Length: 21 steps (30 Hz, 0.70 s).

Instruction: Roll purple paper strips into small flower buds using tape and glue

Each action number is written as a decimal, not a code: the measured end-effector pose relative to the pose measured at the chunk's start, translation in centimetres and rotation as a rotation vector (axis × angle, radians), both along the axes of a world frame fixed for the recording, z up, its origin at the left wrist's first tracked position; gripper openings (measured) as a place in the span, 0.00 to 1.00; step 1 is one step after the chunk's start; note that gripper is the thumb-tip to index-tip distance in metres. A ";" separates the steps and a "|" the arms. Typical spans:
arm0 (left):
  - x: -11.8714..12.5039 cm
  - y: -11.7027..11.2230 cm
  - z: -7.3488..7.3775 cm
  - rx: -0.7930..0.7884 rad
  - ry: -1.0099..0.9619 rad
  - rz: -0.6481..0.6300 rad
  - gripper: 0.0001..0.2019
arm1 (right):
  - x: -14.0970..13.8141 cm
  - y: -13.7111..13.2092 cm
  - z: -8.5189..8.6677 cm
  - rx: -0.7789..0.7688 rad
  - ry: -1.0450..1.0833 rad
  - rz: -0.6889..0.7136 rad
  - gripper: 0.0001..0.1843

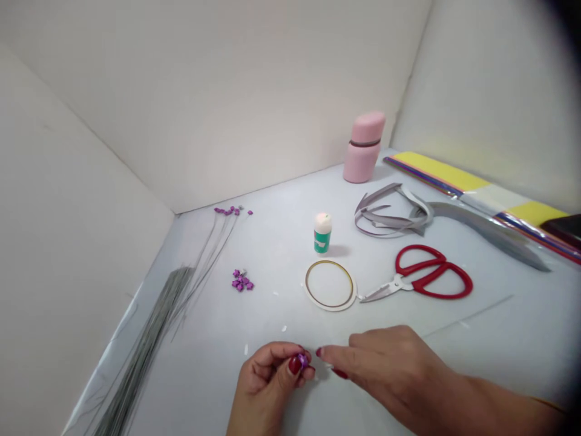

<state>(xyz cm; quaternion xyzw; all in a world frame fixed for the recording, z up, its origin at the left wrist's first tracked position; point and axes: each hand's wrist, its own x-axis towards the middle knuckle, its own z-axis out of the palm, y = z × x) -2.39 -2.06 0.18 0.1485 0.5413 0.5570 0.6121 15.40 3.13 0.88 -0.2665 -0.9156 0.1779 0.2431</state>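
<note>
While the L hand (272, 381) pinches a small purple piece (302, 361) btwn thumb and fingers, the R hand (399, 363) is just beside it, index finger extended twd the piece; whether R hand holds anything, incl. the thin wire (476, 314) showing beyond its knuckles, cannot be told. Piece partly hidden by fingers. Progress, as judged: several purple-tipped wires (227, 211) lie well ahead and to the L of L hand, appar. done; piece in hand appears unfinished, no wire visible on it; small pile of purple pieces (239, 286), nearer, ahead-left of same hand, outstanding, w/ bundle of grey wires (149, 342) further L as probable stock. Exact counts unclear at this res. White scraps (284, 329) just ahead of L hand. Ahead of and btwn hands: flat ring (333, 307), prob. tape, w/ small green-and-white bottle (322, 240) upright beyond. Red-handled scissors (398, 282) ahead of R hand; farther out, grey strips (476, 223), pink flask (362, 160) upright, and, R of flask, yellow packs (436, 171).
</note>
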 end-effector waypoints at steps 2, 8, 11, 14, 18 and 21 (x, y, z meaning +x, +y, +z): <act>0.2 0.0 0.2 -0.026 0.029 -0.025 0.09 | 0.2 -0.4 -0.2 0.007 0.027 -0.055 0.13; 0.9 -0.1 0.6 -0.094 0.047 -0.033 0.11 | 0.3 -1.0 -0.4 -0.032 0.001 -0.084 0.15; 1.1 -0.3 0.4 -0.095 0.019 -0.061 0.11 | 0.1 -1.1 -0.4 -0.074 -0.010 -0.084 0.14; 1.2 -0.3 0.3 -0.079 0.004 -0.099 0.09 | -0.1 -1.2 -0.3 -0.091 -0.026 -0.087 0.13; 1.3 -0.4 0.5 -0.067 -0.002 -0.144 0.08 | -0.2 -1.3 0.0 -0.111 -0.004 -0.068 0.13; 1.4 -0.5 0.5 -0.071 -0.016 -0.142 0.08 | -0.3 -1.1 0.4 -0.132 -0.005 -0.047 0.12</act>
